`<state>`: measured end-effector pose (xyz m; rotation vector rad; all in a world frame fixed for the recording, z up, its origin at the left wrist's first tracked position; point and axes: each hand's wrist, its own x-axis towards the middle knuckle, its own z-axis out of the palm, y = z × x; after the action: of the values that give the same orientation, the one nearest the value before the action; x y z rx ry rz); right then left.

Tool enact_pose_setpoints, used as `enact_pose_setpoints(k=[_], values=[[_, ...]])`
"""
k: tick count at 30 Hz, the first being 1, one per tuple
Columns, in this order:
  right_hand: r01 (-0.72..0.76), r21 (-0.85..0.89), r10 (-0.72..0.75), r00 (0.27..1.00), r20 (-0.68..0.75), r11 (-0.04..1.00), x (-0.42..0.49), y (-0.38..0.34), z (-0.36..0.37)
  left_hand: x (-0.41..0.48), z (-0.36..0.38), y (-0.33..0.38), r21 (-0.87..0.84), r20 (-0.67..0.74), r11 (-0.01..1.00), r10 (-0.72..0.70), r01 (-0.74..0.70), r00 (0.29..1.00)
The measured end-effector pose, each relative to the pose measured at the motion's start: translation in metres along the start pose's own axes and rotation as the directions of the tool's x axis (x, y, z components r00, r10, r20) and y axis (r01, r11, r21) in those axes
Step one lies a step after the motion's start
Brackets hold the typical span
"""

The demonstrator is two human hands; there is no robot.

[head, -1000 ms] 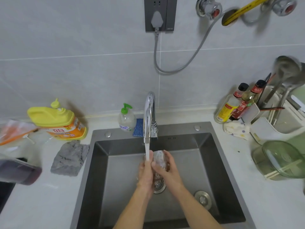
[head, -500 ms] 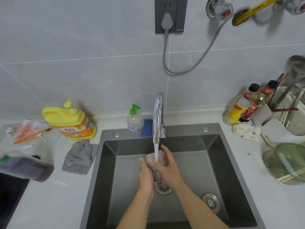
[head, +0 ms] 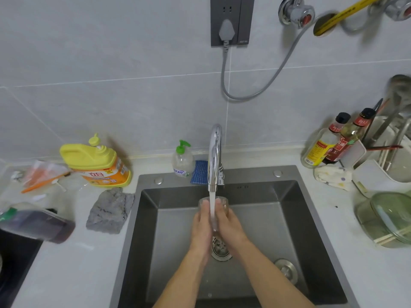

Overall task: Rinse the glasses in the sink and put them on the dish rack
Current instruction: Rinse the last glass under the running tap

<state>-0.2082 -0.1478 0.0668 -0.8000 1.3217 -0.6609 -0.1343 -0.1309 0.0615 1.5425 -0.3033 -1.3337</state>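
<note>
A clear glass [head: 224, 202] sits between my two hands over the middle of the steel sink [head: 291, 203]. Only its rim shows past my fingertips. My left hand [head: 201, 225] holds its left side and my right hand [head: 230, 225] holds its right side. Water runs from the chrome tap [head: 215, 156] in a stream that falls between my hands onto the glass. The white dish rack [head: 378, 174] stands on the counter at the far right, with ladles and utensils in it.
A drain strainer [head: 220, 252] and a round plug [head: 287, 267] lie in the sink bottom. Left of the sink are a grey cloth [head: 110, 211], a yellow detergent jug [head: 97, 162] and a dark bottle lying down [head: 37, 225]. A green glass lid [head: 389, 218] and sauce bottles [head: 333, 141] sit at right.
Both hands have turned the glass so its rim now faces away under the stream, with my palms on either side of it. The camera has shifted slightly right.
</note>
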Motion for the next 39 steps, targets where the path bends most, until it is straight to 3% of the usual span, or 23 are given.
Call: enact_pose_setpoints(k=[4,6,10,12,15,17,20,22,25,28,31,33,35,37,39], values=[[0.014,-0.211,-0.025,0.999,-0.047,0.977,-0.012,-0.001,0.003,0.003,-0.004,0.008,0.098,-0.015,0.995,0.0,0.002,1.0],[0.088,-0.267,-0.09,0.996,0.002,0.96,-0.016,0.003,0.0,0.006,-0.006,0.005,0.113,-0.058,0.994,0.005,0.002,0.998],[0.166,-0.019,-0.162,0.977,0.138,0.986,-0.012,0.009,-0.006,0.003,-0.01,0.003,-0.072,-0.025,0.996,-0.051,0.049,0.998],[0.144,0.037,-0.147,0.984,0.104,0.989,-0.004,0.01,-0.007,-0.006,-0.008,0.004,-0.145,0.075,0.983,-0.104,0.114,0.992],[0.013,0.145,-0.012,1.0,-0.008,0.989,0.001,0.005,0.0,-0.01,-0.006,0.001,-0.134,0.139,0.981,-0.124,0.142,0.983],[-0.004,0.138,0.018,0.995,-0.103,0.99,-0.002,-0.002,0.006,-0.01,-0.006,-0.001,-0.149,0.139,0.979,-0.116,0.136,0.984],[0.079,0.002,-0.077,0.985,-0.155,0.997,-0.009,-0.006,0.008,-0.002,-0.009,-0.001,-0.255,0.07,0.955,-0.136,0.149,0.988],[0.176,-0.161,-0.195,0.975,-0.109,0.971,-0.012,0.0,0.001,0.008,-0.011,0.003,-0.287,0.028,0.947,-0.144,0.146,0.989],[0.32,-0.375,-0.358,0.933,-0.034,0.87,-0.006,0.006,-0.019,0.008,-0.013,0.013,-0.27,0.086,0.939,-0.197,0.213,0.977],[0.252,-0.432,-0.229,0.968,0.105,0.866,-0.008,-0.013,-0.029,0.002,-0.01,0.008,-0.208,0.144,0.935,-0.259,0.286,0.955],[0.132,-0.482,-0.102,0.991,0.088,0.866,-0.006,-0.023,-0.025,0.004,-0.006,0.0,-0.206,0.106,0.947,-0.231,0.248,0.967],[0.061,-0.383,-0.034,0.996,0.077,0.922,-0.006,-0.025,-0.02,0.011,-0.007,-0.007,-0.242,0.045,0.953,-0.177,0.182,0.983],[0.047,-0.246,0.007,0.977,0.215,0.968,-0.009,-0.021,-0.021,0.011,-0.011,-0.007,-0.245,0.018,0.956,-0.163,0.163,0.986],[0.159,-0.322,-0.022,0.92,0.39,0.933,-0.013,-0.015,-0.028,0.012,-0.015,-0.001,-0.221,0.042,0.957,-0.181,0.186,0.983],[0.311,-0.555,-0.055,0.902,0.429,0.771,-0.012,-0.007,-0.035,0.012,-0.017,0.004,-0.19,0.077,0.949,-0.241,0.251,0.968]])
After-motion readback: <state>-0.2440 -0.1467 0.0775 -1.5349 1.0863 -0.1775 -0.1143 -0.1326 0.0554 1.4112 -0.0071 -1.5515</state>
